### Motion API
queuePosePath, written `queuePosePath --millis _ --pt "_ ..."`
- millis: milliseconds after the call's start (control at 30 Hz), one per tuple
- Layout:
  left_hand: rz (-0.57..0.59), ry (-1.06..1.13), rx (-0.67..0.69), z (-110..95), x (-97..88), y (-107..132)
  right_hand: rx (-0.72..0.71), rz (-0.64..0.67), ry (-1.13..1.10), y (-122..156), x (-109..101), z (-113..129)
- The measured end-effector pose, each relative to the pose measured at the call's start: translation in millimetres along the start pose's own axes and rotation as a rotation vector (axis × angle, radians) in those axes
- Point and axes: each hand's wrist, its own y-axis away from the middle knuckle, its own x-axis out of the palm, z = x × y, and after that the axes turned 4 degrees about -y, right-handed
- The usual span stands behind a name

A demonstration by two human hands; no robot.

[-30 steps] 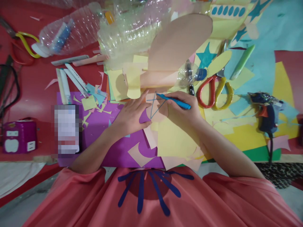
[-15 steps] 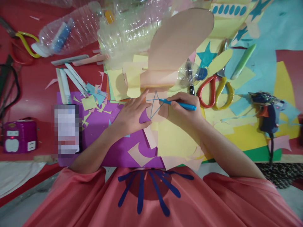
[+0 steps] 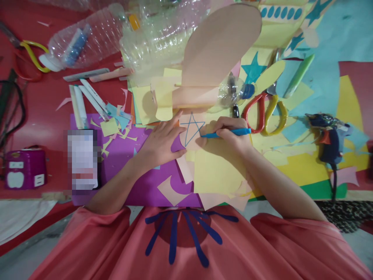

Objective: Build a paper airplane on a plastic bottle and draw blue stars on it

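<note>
My right hand (image 3: 230, 136) is closed around a blue pen (image 3: 229, 133), whose tip rests at the lower right of a blue star outline (image 3: 191, 132) drawn on a pale peach paper piece (image 3: 189, 143). My left hand (image 3: 161, 142) lies flat with fingers stretched out, pressing that paper down just left of the star. Under both hands lie a purple sheet (image 3: 140, 186) and a yellow sheet (image 3: 215, 171).
Red-and-yellow scissors (image 3: 265, 112) lie right of my right hand, a glue gun (image 3: 328, 136) farther right. Clear plastic bottles (image 3: 87, 37) and a tan cardboard oval (image 3: 221, 42) sit at the back. White glue sticks (image 3: 84, 97), paper scraps and a purple power strip (image 3: 23, 169) are on the left.
My right hand has drawn the pen rightward and down, and the star outline now shows more of its lines. My left hand has stayed in place.
</note>
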Motion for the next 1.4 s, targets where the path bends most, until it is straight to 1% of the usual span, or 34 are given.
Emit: queuePosePath --millis 67,133,400,567,767,900,967,1033,1100,1233,1333,1400 --pt "-0.002 0.001 0.003 0.4 0.1 0.2 0.016 0.017 -0.069 0.9 0.8 1.3" --pt "0.003 -0.001 0.001 0.1 -0.3 0.2 0.028 0.031 -0.091 1.2 0.3 1.9" --pt "0.012 -0.005 -0.002 -0.3 -1.1 -0.4 0.000 0.048 0.009 -1.3 -4.7 0.4" --pt "0.001 0.002 0.004 -0.7 -1.7 -0.2 0.003 0.055 0.000 -1.7 -5.1 1.4" --pt "0.022 -0.008 -0.014 -1.6 -1.8 -1.0 0.019 0.055 -0.031 -0.7 -4.5 0.8" --pt "0.002 -0.002 0.005 -0.1 0.1 -0.6 0.044 0.001 -0.095 -3.2 -8.9 -7.7" --pt "0.004 -0.011 0.012 0.1 0.4 -0.4 0.032 -0.052 -0.141 -5.0 -11.6 -12.5" --pt "0.016 -0.020 0.010 -0.2 0.4 -0.3 0.014 -0.097 -0.132 -6.2 -12.5 -15.9" --pt "0.009 -0.016 0.005 -0.5 0.9 0.1 -0.021 -0.126 -0.093 -6.1 -10.7 -17.4" --pt "-0.041 0.001 -0.012 0.2 3.2 0.8 -0.115 -0.127 -0.073 -2.7 -0.2 -14.8" --pt "-0.048 -0.051 0.033 -0.1 3.1 1.5 -0.103 -0.111 -0.040 0.7 8.7 -11.3" --pt "-0.055 -0.126 0.083 -1.7 1.6 2.5 -0.080 -0.058 -0.013 2.3 12.9 -10.5"
